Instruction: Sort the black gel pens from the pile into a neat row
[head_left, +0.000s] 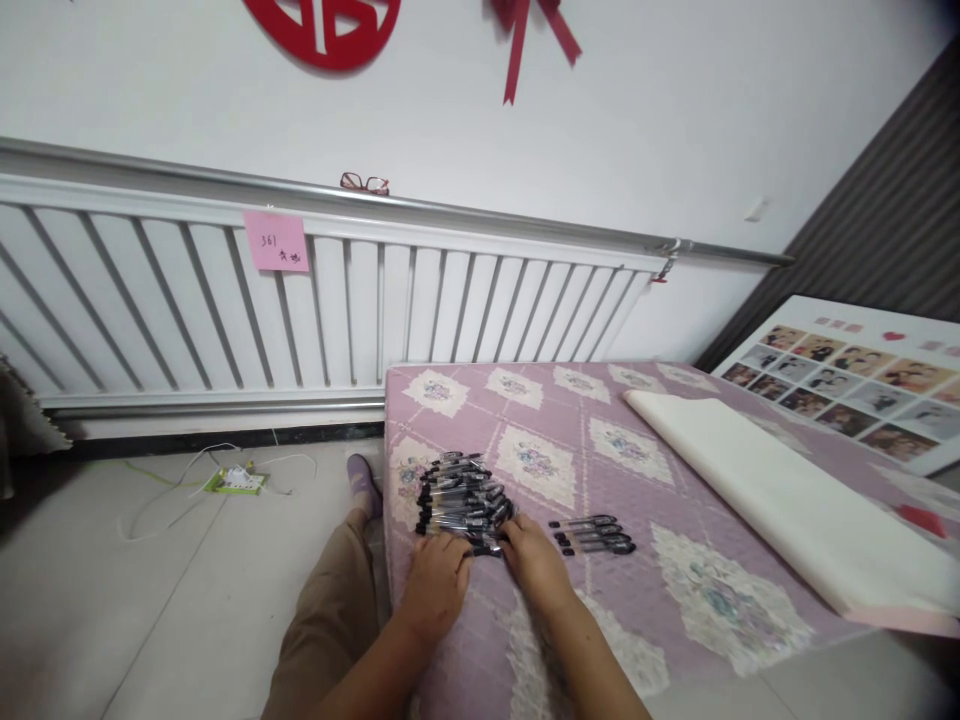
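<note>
A heap of black-capped clear gel pens (457,490) lies on the purple patterned mattress (480,415), near its left edge. Both hands are at the heap's near side, with one pen (486,550) stretched between them. The fingers of my left hand (436,578) curl at its left end, partly hidden. At the other end, my right hand (534,562) is closed with thumb and fingers together, touching the pens beside it. A smaller group of several pens (596,536) lies side by side to the right of my right hand, apart from the heap.
A rolled cream sheet (757,490) lies across the mattress's right side, beside a leaning photo board (862,375). Behind is a white radiator (442,300) with a pink note (277,241) and eyeglasses (365,184) on its pipe. A power strip (237,481) with cords sits on the floor.
</note>
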